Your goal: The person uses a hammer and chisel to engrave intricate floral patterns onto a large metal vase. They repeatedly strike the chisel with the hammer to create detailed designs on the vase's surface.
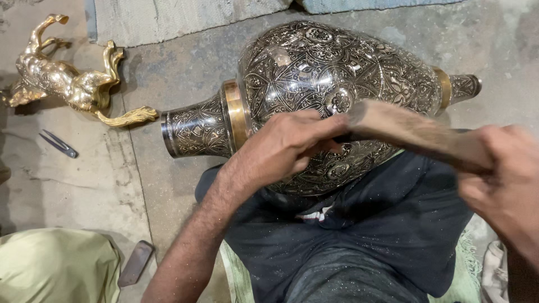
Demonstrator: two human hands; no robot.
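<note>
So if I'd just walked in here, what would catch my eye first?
Most likely the big engraved metal vase, dark with brass-coloured bands, lying on its side across the person's lap in the middle. The left hand presses against its belly, while the right hand, blurred, grips a wooden mallet over it. At the upper left, a shiny golden horse figure lies on the floor.
</note>
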